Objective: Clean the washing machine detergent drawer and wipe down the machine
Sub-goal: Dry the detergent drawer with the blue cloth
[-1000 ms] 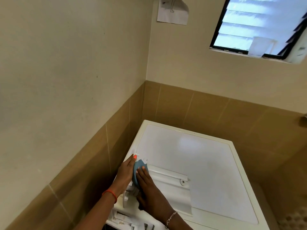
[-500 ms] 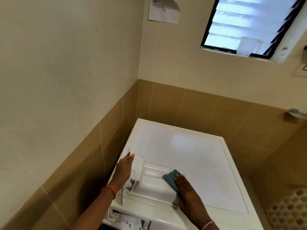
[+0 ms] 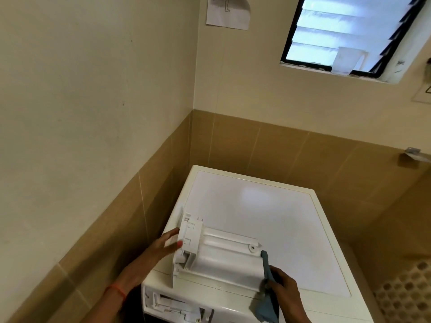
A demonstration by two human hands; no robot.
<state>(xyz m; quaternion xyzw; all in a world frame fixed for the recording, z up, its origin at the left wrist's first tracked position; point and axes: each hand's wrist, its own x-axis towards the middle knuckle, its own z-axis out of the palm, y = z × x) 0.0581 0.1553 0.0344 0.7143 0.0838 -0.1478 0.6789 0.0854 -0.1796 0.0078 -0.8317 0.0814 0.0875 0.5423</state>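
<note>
Obs., left to right.

Lower left of frame: left hand (image 3: 166, 244) reaches in, fingers laid fairly straight against the left end of the detergent drawer (image 3: 221, 257). The grip here reads as released: a flat bracing press with no curl visible, though the hand is motion-blurred.

Lower centre: drawer lies lengthwise on the top of the washing machine (image 3: 268, 217), near its front edge, out of its housing. The empty drawer slot (image 3: 172, 306) shows on the front panel below.

Lower right: right hand (image 3: 283, 290) has its grip clenched round a blue cloth (image 3: 265, 268). The cloth's upper tip touches the drawer's right end and its tail hangs below the hand.

Handling, judged:
- Drawer looks like thin moulded white plastic, so light, stiff and hollow.
- Surfaces are smooth and glossy. It is likely to skate on the equally smooth machine top under a wiping push, so an end brace is needed.
- Small tabs and clips at the left end look the most breakable. Avoid levering on them.
- Best hold: across the long side walls or the solid block of the left end.
- Cloth is limp and soft, so bunch it to press into ribs and corners.
</note>
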